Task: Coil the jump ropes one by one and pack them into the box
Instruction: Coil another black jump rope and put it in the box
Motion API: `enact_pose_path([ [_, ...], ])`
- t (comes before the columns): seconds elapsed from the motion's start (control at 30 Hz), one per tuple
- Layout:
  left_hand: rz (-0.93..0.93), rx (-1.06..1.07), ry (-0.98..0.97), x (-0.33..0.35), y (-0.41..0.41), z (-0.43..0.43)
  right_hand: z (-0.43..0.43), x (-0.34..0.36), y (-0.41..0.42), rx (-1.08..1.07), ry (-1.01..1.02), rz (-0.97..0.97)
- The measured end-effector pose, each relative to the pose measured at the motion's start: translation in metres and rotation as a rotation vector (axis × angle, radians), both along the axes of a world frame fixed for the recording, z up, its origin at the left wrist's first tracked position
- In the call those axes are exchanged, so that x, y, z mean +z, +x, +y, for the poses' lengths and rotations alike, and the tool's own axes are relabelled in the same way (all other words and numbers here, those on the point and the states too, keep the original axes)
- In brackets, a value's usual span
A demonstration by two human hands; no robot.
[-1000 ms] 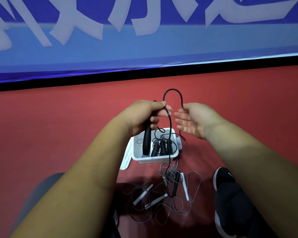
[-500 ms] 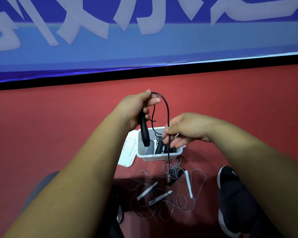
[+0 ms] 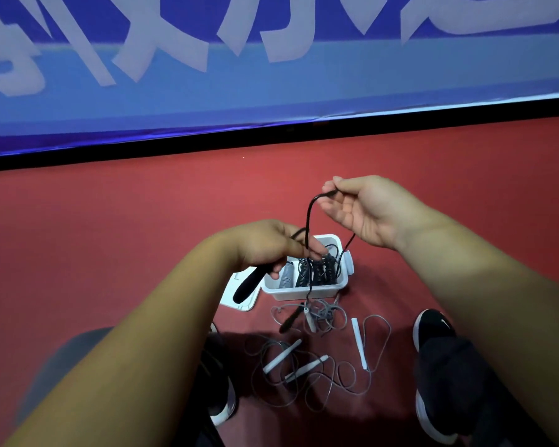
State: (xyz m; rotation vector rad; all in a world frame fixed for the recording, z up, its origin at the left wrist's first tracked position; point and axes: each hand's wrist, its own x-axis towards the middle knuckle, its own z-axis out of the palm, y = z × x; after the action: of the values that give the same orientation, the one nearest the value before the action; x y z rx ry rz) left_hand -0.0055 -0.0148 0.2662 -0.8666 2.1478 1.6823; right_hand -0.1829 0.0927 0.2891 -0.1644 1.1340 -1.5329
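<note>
Now right hand (image 3: pixel 365 211) pinches a thin black cord (image 3: pixel 308 221); left hand (image 3: pixel 265 246) grips its cylindrical, seemingly foam handle (image 3: pixel 247 287).

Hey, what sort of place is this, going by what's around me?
Probably an indoor sports hall or gym: a red sports-style floor, a big blue banner with white lettering along the wall, and grey jump ropes lying by a white box.

Red floor (image 3: pixel 110 237), strewn with gear.
White box (image 3: pixel 307 290) stands on it, lid (image 3: pixel 242 300) just beside; nearer, tangled grey jump ropes (image 3: pixel 307 367) and a black shoe (image 3: pixel 433 327).
</note>
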Motion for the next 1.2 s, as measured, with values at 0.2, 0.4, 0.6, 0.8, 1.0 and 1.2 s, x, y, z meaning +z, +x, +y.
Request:
enact_pose_path([
  [0.2, 0.085, 0.043, 0.039, 0.004, -0.001, 0.000, -0.008, -0.010, -0.004, -0.159, -0.012, -0.077],
  [0.4, 0.259, 0.231, 0.219, 0.015, -0.007, -0.002, -0.004, -0.031, -0.010, 0.125, 0.362, 0.188],
  [0.6, 0.343, 0.414, 0.270, 0.020, -0.008, -0.005, 0.007, -0.055, 0.003, 0.835, 0.521, 0.770],
  [0.8, 0.349, 0.571, 0.232, 0.014, -0.009, -0.013, 0.010, -0.055, 0.008, 0.876, 0.391, 0.802],
  [1.0, 0.147, 0.498, 0.165, 0.008, -0.005, -0.018, 0.010, -0.032, 0.007, 0.740, 0.250, 0.622],
  [1.2, -0.058, 0.136, -0.035, -0.004, 0.000, -0.011, 0.007, -0.014, 0.001, 0.402, 0.099, 0.235],
])
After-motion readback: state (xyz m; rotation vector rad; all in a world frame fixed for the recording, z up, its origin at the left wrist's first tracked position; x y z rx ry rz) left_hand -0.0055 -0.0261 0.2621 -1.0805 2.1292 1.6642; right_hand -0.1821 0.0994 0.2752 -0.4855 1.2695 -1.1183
